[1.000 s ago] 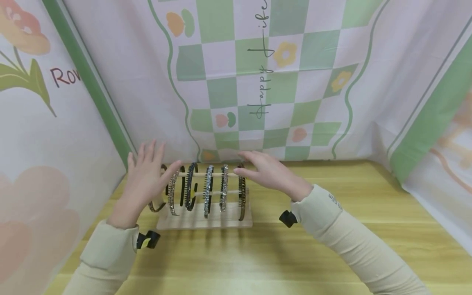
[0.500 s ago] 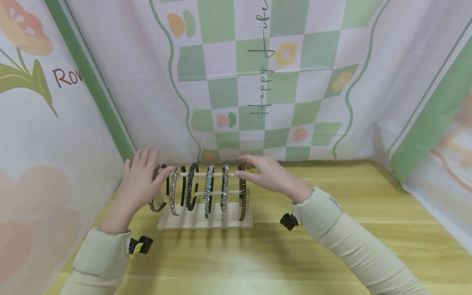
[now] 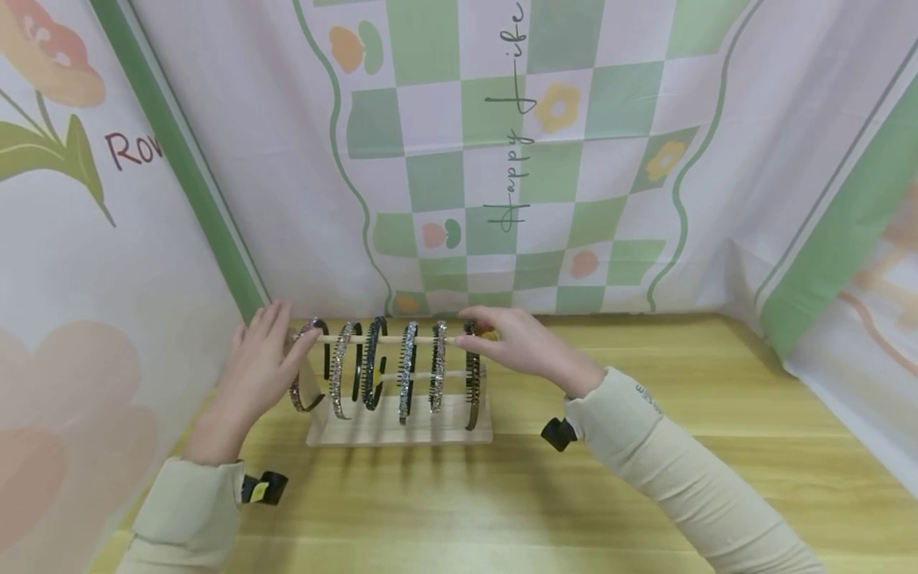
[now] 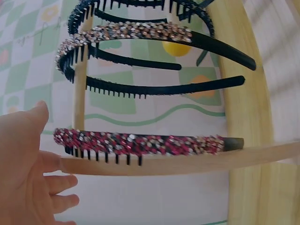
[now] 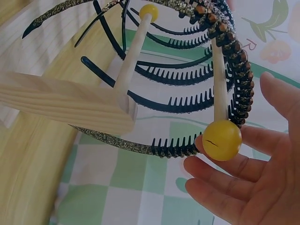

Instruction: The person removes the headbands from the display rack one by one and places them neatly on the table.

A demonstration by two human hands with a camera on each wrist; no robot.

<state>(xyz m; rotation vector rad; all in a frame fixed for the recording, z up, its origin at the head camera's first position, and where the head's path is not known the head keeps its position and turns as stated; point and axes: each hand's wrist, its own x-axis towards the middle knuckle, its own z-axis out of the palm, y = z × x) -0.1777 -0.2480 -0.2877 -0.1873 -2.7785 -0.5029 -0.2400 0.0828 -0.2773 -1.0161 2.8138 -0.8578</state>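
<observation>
A wooden headband stand [image 3: 430, 431] stands on the table, with several glittery headbands hung along its top rod [image 3: 421, 340]. My left hand [image 3: 253, 371] is at its left end, thumb and fingers spread. In the left wrist view, a finger touches the wooden upright [image 4: 178, 165] beside a pink-and-silver headband [image 4: 140, 143]. At the opposite end is my right hand [image 3: 523, 348]. In the right wrist view its fingertips touch the yellow ball [image 5: 221, 140] capping the rod, close to a copper-studded headband [image 5: 241, 70]. The thumb stays apart from the ball.
A lower rod [image 5: 133, 51] with another yellow ball [image 5: 149, 13] juts from the stand. Behind the wooden table [image 3: 631, 478] hangs a green checkered cloth [image 3: 495, 183], and printed cloth walls [image 3: 79, 287] close in both sides.
My left hand has moved left and down, off the headbands toward the stand's left end, uncovering the leftmost headband. The right hand has shifted slightly down at the right end. The stand stays put.
</observation>
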